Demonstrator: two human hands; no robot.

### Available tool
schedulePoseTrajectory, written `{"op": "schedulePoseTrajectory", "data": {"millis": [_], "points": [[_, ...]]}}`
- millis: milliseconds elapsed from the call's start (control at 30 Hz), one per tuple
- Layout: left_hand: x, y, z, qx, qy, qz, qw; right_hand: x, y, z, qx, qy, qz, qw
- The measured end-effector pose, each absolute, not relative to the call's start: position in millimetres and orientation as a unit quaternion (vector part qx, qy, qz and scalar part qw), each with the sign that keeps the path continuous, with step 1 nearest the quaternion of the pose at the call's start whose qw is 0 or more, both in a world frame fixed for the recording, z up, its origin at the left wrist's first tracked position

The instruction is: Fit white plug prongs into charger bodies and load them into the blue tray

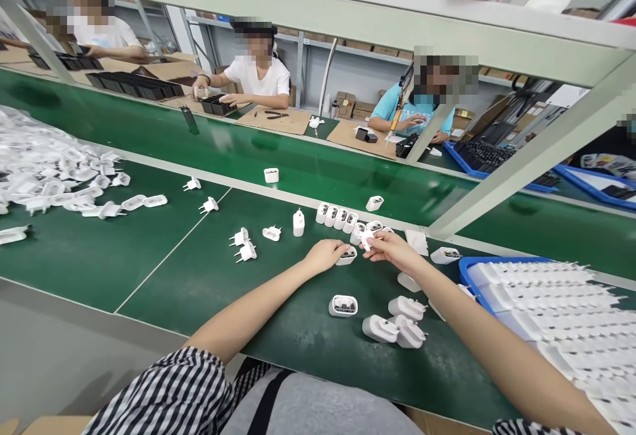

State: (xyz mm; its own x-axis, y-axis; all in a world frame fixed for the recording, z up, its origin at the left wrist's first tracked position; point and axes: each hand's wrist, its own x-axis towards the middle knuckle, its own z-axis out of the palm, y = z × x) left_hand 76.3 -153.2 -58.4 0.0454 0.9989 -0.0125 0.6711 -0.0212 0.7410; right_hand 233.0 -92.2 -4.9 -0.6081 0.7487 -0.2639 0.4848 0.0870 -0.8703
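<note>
Pinching a white plug cap (366,241) between thumb and fingers, the right hand (394,251) hangs above the green desk (199,302), just beside the left hand (324,255). The left hand's fingertips touch the rim of an open charger housing (347,257), which stands on the desk with its dark internal parts exposed; whether the thumb closes on its far side cannot be told. Behind the hands stands a row of similar open housings (331,215); nearer the person are another open housing (342,306) and several closed chargers (380,329) lying with their pins to the right. Loose two-pin caps (246,251) lie to the left, and a blue tray (467,269) of white chargers stands at right. The cap appears to be light, stiff plastic, probably smooth enough to slip; its edge offers the best hold, clear of the pins. The housing should be equally rigid but somewhat heavier, best gripped by its outer walls, since the exposed parts are probably fragile.
</note>
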Motion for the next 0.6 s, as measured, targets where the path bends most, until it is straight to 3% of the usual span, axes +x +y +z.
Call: {"op": "schedulePoseTrajectory", "data": {"millis": [167, 367, 600], "points": [[70.5, -160.3, -64.5, 0.637, 0.612, 0.335, 0.329, 230.0, -94.9, -10.7, -0.424, -0.779, 0.44, 0.142], [76.6, -167.5, -67.8, 0.643, 0.645, 0.328, 0.25, 220.5, -106.8, -13.7, -0.289, -0.933, 0.188, 0.101], [80.5, -170.6, -69.4, 0.63, 0.654, 0.354, 0.225, 214.7, -103.8, -12.9, -0.239, -0.964, 0.109, 0.044]]}}
